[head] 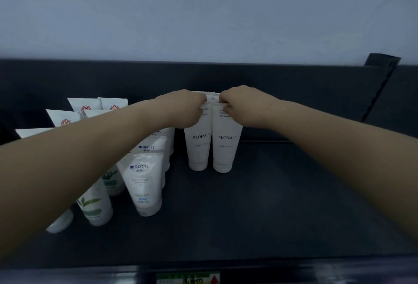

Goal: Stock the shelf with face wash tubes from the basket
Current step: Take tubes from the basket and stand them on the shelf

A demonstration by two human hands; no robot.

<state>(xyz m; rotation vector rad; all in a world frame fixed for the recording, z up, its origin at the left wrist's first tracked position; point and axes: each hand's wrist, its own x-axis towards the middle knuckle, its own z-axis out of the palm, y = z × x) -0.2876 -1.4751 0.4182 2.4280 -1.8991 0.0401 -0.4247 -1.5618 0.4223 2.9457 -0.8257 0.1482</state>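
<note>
Two white FLORAL face wash tubes stand cap-down, side by side, near the back of the dark shelf (260, 204). My left hand (181, 108) grips the top of the left FLORAL tube (199, 145). My right hand (246, 105) grips the top of the right FLORAL tube (226, 148). More white tube tops show just behind the hands. The basket is out of view.
Left of the FLORAL pair stand rows of other white tubes: MANTING tubes (144, 184), green-leaf tubes (96, 206) and red-logo tubes (86, 108) at the back. A dark back panel (294, 84) closes the shelf. A price label (187, 278) sits on the front edge.
</note>
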